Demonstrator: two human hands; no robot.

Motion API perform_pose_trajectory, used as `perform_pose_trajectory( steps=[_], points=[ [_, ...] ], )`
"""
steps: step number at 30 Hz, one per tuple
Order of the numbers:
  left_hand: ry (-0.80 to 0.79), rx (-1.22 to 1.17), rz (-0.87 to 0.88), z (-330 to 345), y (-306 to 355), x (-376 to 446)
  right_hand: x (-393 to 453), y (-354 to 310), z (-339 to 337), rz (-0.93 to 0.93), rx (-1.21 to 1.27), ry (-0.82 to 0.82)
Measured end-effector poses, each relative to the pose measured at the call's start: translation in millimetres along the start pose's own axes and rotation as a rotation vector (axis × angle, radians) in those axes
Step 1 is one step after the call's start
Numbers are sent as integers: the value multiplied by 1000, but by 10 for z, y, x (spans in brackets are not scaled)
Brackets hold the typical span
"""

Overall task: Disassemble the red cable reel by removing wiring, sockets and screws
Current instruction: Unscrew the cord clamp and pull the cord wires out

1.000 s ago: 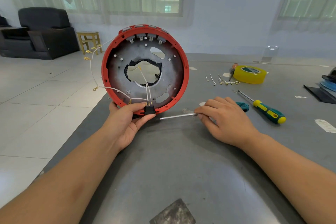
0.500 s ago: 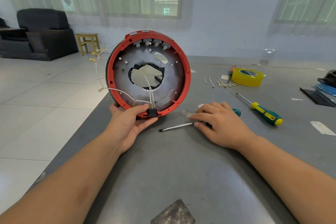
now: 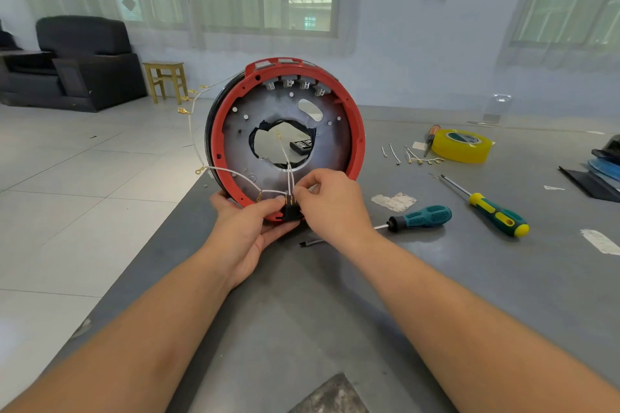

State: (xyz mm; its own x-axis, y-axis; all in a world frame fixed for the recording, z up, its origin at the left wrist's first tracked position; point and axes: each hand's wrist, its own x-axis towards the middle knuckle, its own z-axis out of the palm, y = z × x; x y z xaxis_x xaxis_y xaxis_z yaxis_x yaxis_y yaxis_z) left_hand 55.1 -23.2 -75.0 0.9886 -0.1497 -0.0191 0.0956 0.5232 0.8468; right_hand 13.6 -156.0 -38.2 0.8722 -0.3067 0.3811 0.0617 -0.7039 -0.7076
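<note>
Nearest the camera, two bare forearms reach out over the grey counter and meet at the bottom rim of the red cable reel, which stands upright on its edge near the counter's left side. The left hand cups the rim from below, its thumb curled over onto a small black switch block set in the rim. The right hand has its fingers pinched on the white wires just above the block's brass terminals.

By the look of it, the step in hand is unplugging the wiring from this block. The next move calls for a firm, straight pull on one connector while the left hand braces the reel; tugging on the wire itself could tear it from its terminal.

Just beside the right wrist lie a teal-handled screwdriver and a scrap of crumpled paper. Further right rests a yellow-and-green screwdriver. Beyond them, loose short wires lie near a roll of yellow tape. More white wire with brass lugs trails off the reel's left side, over the floor.
</note>
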Motion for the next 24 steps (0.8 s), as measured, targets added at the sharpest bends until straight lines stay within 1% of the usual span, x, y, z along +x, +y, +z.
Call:
perform_pose_trajectory(
  steps=[2,7,9,12,18,22,24],
  points=[
    [1,-1,5,-3,-6,3,21,1,-5,42,15,-19],
    [-2,30,8,3,-13,-1,62,66,-28,79,78,-128],
    [9,43,13,11,-12,-4,73,101,-27,82,129,-144],
    [27,53,27,27,-17,-4,59,128,-8,78,216,-140],
    [26,91,46,26,-35,-12,38,135,20,110,229,-115],
    [47,84,51,24,-34,5,2,103,14,50,217,-79],
    [62,85,36,20,-39,19,24,89,-23,52,323,-29]
  ],
)
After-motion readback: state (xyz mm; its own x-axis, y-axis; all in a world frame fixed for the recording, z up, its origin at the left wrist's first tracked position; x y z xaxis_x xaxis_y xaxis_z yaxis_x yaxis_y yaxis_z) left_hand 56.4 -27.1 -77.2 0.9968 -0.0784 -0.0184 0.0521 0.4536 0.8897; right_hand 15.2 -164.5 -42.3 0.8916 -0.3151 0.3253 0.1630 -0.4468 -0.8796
